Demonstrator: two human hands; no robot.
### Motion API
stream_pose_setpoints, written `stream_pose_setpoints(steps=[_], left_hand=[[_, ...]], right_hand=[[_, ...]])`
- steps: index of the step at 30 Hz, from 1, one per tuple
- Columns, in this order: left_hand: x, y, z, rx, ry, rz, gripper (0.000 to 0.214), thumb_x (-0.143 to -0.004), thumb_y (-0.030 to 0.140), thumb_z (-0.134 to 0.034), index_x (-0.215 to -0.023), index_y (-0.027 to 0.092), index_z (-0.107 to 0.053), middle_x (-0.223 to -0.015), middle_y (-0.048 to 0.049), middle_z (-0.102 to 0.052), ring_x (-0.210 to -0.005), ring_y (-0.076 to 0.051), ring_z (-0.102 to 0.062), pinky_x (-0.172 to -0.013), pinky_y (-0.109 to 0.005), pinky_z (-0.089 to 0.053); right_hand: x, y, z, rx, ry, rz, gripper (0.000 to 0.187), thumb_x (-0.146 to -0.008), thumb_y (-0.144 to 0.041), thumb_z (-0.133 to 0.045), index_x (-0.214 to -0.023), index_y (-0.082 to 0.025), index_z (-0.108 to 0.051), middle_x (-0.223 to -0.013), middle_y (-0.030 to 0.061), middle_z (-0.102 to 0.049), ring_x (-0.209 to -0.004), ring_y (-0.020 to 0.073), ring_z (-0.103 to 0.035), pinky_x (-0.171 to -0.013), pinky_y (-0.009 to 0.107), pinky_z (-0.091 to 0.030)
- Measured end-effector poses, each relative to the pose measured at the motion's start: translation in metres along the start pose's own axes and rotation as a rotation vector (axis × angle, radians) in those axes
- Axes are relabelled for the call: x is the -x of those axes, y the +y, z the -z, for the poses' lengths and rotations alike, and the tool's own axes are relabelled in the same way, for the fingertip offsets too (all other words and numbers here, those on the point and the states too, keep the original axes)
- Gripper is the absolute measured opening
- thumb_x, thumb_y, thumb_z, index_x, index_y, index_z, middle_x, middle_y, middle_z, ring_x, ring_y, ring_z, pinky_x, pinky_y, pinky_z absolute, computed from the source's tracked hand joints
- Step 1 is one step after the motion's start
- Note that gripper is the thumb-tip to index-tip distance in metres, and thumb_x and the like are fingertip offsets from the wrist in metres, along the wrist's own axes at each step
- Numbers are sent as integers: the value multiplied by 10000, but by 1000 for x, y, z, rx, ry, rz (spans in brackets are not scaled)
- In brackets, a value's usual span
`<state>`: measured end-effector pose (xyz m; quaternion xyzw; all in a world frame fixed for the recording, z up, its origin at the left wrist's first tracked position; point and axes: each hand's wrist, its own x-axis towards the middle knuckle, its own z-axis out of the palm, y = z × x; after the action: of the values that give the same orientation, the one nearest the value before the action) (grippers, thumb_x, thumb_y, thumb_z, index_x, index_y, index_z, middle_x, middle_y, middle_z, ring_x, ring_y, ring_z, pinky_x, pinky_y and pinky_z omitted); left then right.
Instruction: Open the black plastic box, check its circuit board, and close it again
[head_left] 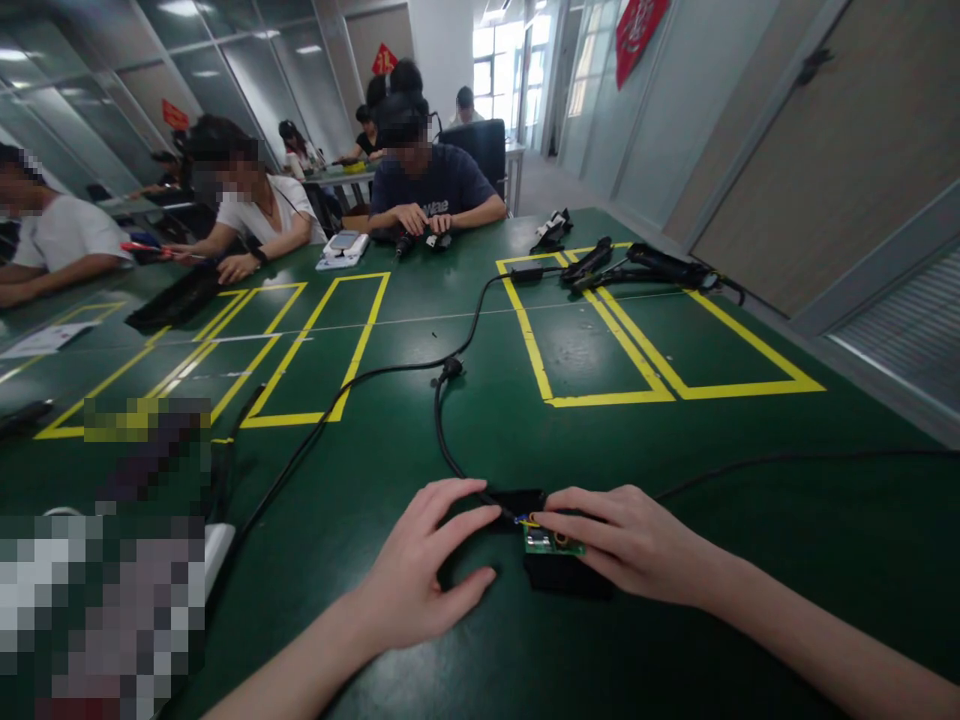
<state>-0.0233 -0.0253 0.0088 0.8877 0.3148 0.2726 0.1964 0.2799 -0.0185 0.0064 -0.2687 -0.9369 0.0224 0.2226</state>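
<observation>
A small green circuit board [541, 541] with a copper coil and thin blue and yellow wires sits at a black plastic case [566, 578] on the table in front of me. My right hand [630, 540] grips the board's right side, and its index fingertip is by the wires. To the left, my left hand [431, 565] has its fingers apart, with the thumb away from the case. Its fingertips are close to the black cable [448, 450] that runs to the board; whether they touch it I cannot tell. A plug [451, 368] ends that cable farther up the table.
Yellow tape [615, 400] marks rectangles on the green table [405, 440]. A long black cord [375, 372] crosses it to a power adapter [525, 274]. Black tool-like parts [652, 265] lie at far right. Several people sit opposite, one [435, 190] handling small parts. Blurred items fill the lower left.
</observation>
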Motion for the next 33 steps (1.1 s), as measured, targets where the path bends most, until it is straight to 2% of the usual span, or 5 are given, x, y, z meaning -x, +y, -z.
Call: stream_pose_setpoints(steps=[3, 6, 12, 23, 33], left_hand=[[-2, -1, -1, -87, -124, -39, 646, -943, 238, -674, -1545, 262, -442, -1574, -151, -497, -1459, -333, -446, -1198, -581, -377], [-4, 0, -1, -108, -98, -49, 484, -976, 236, -624, -1453, 247, -538, -1375, -125, -645, -1309, -284, -571, -1194, -553, -376], [-6, 7, -3, -137, 69, -116, 144, -1052, 252, -538, -1073, 189, -667, -847, -39, -677, -755, -179, -583, -710, -320, -467], [-4, 3, -8, -170, 50, -96, 251, -1115, 349, -455, -1099, 189, -647, -818, -3, -714, -616, -115, -660, -519, -227, -425], [-2, 0, -10, -137, 55, -61, 232, -1102, 346, -493, -1088, 188, -662, -854, -17, -764, -635, -122, -708, -555, -221, -479]], right_hand=[[0, -2, -1, 76, 71, 91, 364, -1047, -120, -370, -1234, -141, -681, -1077, 99, -761, -779, 139, -726, -588, 249, -508], [-1, -3, 0, 159, 87, 160, 357, -1064, -119, -386, -1236, -144, -698, -1077, 95, -771, -732, 125, -702, -583, 247, -509], [-3, -4, -1, 88, 109, 114, 340, -1072, -145, -393, -1178, -163, -715, -1049, 91, -770, -780, 113, -721, -617, 211, -510], [-5, -2, 1, -96, 98, 12, 301, -1072, -416, -492, -1087, -161, -652, -1017, 94, -733, -801, 134, -719, -601, 221, -474], [-1, 5, -1, -298, 51, -115, 223, -994, -300, -651, -1181, -179, -646, -1038, 83, -750, -902, 160, -742, -711, 227, -550]])
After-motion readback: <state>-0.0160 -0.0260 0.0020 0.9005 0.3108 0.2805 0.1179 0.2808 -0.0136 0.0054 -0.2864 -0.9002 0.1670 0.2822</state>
